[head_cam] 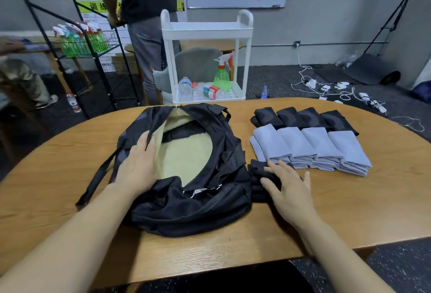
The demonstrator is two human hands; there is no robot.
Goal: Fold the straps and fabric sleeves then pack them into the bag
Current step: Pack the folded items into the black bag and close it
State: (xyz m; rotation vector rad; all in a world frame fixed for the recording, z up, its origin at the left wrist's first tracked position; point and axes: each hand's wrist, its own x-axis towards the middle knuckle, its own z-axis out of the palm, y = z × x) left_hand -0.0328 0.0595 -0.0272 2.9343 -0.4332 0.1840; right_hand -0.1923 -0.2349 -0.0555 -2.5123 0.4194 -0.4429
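Head view: the left hand (140,159) lies with straight fingers on the left edge of the opening of the black fabric backpack (186,199), pressing the flap aside; its grip is released, clasping nothing. The right hand (288,187) rests with spread, straight fingers on a small stack of folded black straps (258,176) lying just beside the backpack's right side; its grip is likewise released, not yet closed on the stack.

The backpack lies flat on the oval wooden counter (326,211), unzipped, its beige lining (184,152) exposed, with some dark fabric visible at the far end of the compartment. To the right, well clear of the backpack, sit a row of folded pale-blue fabric sleeves (312,148) and, behind them, a row of folded black pieces (303,117).

Assessment: folding appears complete; packing is in hand. To do this step well, the right hand should close around the whole black stack from both ends so the folds do not spring apart, while the left hand keeps the mouth wide. Items should go in flat against the lining, filling the far end first.
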